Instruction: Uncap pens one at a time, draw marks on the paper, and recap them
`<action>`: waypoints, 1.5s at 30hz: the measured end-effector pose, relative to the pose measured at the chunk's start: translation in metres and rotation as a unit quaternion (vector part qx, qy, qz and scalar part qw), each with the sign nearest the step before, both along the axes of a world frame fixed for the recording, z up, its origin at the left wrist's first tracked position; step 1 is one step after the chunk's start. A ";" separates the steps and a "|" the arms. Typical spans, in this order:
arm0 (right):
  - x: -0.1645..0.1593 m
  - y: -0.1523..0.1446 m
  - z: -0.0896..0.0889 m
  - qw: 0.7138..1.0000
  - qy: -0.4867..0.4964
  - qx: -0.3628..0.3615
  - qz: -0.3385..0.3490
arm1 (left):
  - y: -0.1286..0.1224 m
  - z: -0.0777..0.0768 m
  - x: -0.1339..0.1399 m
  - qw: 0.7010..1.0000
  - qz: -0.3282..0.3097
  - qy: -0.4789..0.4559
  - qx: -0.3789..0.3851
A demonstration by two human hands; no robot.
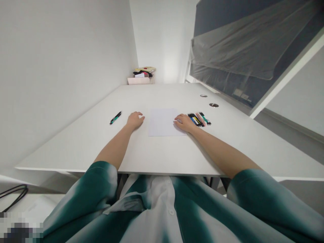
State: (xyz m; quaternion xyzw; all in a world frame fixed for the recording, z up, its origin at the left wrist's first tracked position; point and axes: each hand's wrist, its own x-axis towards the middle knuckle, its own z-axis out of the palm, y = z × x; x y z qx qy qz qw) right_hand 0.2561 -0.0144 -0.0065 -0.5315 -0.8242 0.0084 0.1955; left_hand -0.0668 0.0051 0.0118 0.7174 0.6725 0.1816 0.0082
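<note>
A sheet of white paper (pixel 163 122) lies flat on the white table (pixel 162 153) in front of me. Just left of the paper, my left hand (pixel 135 120) rests on the tabletop, fingers loosely bent and apart, holding nothing. My right hand (pixel 184 123) lies over the paper's right edge with its fingers apart and slightly curled, also holding nothing. Beside that hand, on its right, is a row of several pens or markers (pixel 199 119) in blue, yellow, pink, green and black. Farther left lies a pair of black and green pens (pixel 115 117).
A pink bin (pixel 138 81) filled with folded items stands at the table's far end. Two round metal grommets (pixel 214 105) sit near the right edge. A dark panel covered in plastic sheeting (pixel 235 50) rises on the right, a wall on the left. Black cable (pixel 15 193) lies lower left.
</note>
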 end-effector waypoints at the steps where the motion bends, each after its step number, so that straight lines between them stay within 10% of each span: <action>1: 0.000 0.000 0.000 1.000 0.005 0.002 -0.004 | 0.000 0.002 -0.010 0.999 0.042 0.001 0.007; 8: 0.001 0.001 0.001 1.000 0.004 -0.003 -0.006 | -0.004 0.002 -0.061 0.965 0.263 -0.018 0.001; 23: 0.002 -0.001 0.001 1.000 0.000 -0.003 0.004 | -0.004 0.001 -0.076 0.934 0.353 -0.053 -0.005; 37: 0.003 -0.001 0.000 1.000 0.013 0.005 0.024 | -0.010 0.015 -0.002 0.992 0.070 0.049 -0.090; 45: -0.014 -0.015 0.009 0.992 0.104 -0.010 0.075 | -0.032 0.011 0.068 0.987 -0.073 -0.133 0.044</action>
